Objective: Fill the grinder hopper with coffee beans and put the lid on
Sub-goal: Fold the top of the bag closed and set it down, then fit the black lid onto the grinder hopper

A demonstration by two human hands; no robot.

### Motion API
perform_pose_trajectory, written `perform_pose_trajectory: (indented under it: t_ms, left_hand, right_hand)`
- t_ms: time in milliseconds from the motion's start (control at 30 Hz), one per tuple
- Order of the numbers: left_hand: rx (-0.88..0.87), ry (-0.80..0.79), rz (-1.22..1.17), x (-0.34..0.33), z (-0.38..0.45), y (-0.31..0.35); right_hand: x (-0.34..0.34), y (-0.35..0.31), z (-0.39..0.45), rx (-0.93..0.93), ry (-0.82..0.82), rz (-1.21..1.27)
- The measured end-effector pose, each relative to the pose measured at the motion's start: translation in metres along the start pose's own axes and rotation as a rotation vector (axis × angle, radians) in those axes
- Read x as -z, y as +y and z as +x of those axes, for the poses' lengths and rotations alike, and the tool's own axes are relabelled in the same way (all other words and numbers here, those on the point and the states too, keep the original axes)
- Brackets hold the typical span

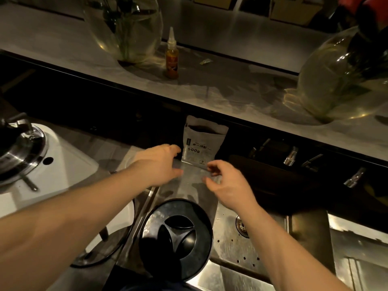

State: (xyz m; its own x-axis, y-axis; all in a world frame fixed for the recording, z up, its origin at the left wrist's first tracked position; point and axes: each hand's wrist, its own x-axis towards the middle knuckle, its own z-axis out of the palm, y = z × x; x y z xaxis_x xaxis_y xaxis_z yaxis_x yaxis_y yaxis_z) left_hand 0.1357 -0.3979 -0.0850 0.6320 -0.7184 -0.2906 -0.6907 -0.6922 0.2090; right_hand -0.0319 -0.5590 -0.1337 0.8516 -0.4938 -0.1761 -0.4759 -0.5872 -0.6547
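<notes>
The white coffee bag (204,141), its top open, stands upright at the back edge of the steel bench (189,185), against the dark wall under the raised counter. The left hand (159,164) and right hand (228,182) hover just in front of it, each grip released, fingers spread, grasping nothing. The black grinder hopper (177,238) sits uncovered at the bench's near edge.

Showing: one coffee bag (203,144), one black hopper (176,238), one squeeze bottle (172,57). Two glass vases (123,28) (344,80) are standing on the counter. Two hands (159,164) (228,183) are showing.
</notes>
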Motion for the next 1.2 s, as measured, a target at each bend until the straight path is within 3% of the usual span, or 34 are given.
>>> perform_pose_trajectory:
  t_ms: [367, 600, 767, 933, 1067, 1200]
  left_hand:
    - [-0.097, -0.099, 0.017, -0.077, -0.096, -0.01]
    - [-0.13, -0.149, 0.016, -0.09, -0.129, -0.026]
    - [-0.245, -0.255, -0.017, -0.1, -0.156, -0.04]
    - [-0.418, -0.333, 0.008, -0.109, -0.175, -0.049]
    - [-0.458, -0.257, 0.069, -0.108, -0.179, -0.048]
    - [-0.395, -0.097, -0.045, -0.084, -0.18, -0.047]
  right_hand:
    - [-0.103, -0.009, -0.055, 0.175, -0.325, -0.242]
    - [-0.173, -0.001, -0.117, 0.154, -0.641, -0.607]
    - [-0.187, -0.002, -0.142, 0.211, -0.606, -0.794]
    - [-0.163, -0.01, -0.158, 0.228, -0.517, -0.663]
    - [-0.121, -0.028, -0.165, 0.299, -0.249, -0.546]
    - [-0.061, -0.066, -0.173, 0.145, -0.183, -0.386]
